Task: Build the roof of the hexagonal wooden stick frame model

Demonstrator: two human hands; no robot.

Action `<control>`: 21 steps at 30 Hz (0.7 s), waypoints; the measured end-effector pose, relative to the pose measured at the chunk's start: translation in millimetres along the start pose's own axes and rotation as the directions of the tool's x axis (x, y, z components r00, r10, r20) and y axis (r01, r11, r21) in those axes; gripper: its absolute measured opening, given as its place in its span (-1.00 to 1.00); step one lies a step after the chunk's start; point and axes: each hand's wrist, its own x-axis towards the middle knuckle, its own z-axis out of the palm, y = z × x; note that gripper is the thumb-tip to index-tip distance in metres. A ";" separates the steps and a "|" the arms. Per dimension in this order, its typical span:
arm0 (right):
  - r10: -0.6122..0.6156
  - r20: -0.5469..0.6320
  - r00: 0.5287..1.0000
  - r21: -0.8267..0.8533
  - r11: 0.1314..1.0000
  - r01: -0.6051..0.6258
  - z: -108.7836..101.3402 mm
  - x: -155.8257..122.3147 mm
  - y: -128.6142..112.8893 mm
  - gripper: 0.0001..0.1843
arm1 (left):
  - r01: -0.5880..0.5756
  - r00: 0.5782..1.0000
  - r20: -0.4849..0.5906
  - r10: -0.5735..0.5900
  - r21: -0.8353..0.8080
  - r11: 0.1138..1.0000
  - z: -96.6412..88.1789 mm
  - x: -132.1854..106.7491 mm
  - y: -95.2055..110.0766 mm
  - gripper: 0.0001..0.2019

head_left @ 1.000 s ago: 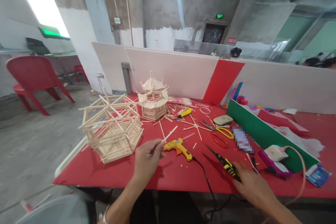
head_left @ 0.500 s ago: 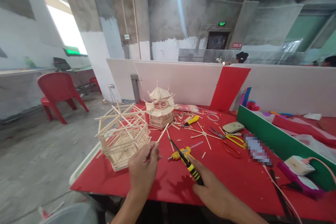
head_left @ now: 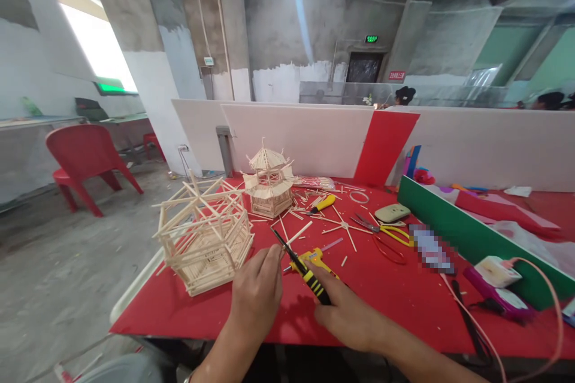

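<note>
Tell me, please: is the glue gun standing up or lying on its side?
Lying on its side. The glue gun has its handle flat along the table; the right hand partly hides it.

A red chair (head_left: 83, 151) stands on the grey floor (head_left: 85, 269).

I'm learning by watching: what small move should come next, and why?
Probably press the black-and-yellow tool lightly to the stick: the right hand grips the tool, the left hand holds the stick, and the two cross in view near the left fingers, though contact is unclear.
</note>
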 end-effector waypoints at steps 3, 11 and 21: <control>0.074 0.026 0.997 0.035 0.997 -0.075 2.1 1.7 3.0 -0.09 | 0.035 0.999 0.021 -0.034 -0.059 0.998 -4.3 5.0 5.1 -0.81; 0.044 0.045 0.998 -0.121 0.992 -0.038 -0.2 1.4 8.5 -0.07 | 0.170 0.983 0.108 -0.150 -0.204 0.964 -14.0 13.9 18.9 -0.83; -0.101 -0.010 0.995 -0.179 0.979 0.098 -5.7 -2.2 17.9 -0.04 | 0.331 0.942 0.175 -0.287 -0.325 0.886 -12.3 14.3 30.4 -0.80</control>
